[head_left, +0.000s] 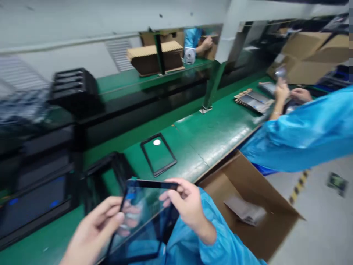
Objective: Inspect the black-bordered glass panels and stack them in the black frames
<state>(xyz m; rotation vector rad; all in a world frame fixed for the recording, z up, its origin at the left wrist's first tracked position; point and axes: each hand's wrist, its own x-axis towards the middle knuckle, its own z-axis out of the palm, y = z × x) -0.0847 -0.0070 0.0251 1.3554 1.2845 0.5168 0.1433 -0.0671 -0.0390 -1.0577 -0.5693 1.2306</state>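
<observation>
My left hand (pixel 102 222) grips the left edge of a clear glass panel with a black border (pixel 146 221), thumb in front and fingers showing through behind. At its upper right corner, my right hand (pixel 187 202) pinches the same panel. The panel is tilted in front of my body, over the bench's front edge. Just beyond it, a black rectangular frame (pixel 172 162) lies on the green bench (pixel 195 136), with a white round spot inside its outline. More black frames (pixel 120 162) are stacked beside it, to the left.
An open cardboard box (pixel 264 187) with pale packaging inside stands against the bench at right. A co-worker's blue sleeve (pixel 309 129) reaches across nearby, beside stacked flat panels (pixel 253 100). Dark panels (pixel 41 195) fill the left. A metal post (pixel 212 84) rises from the bench.
</observation>
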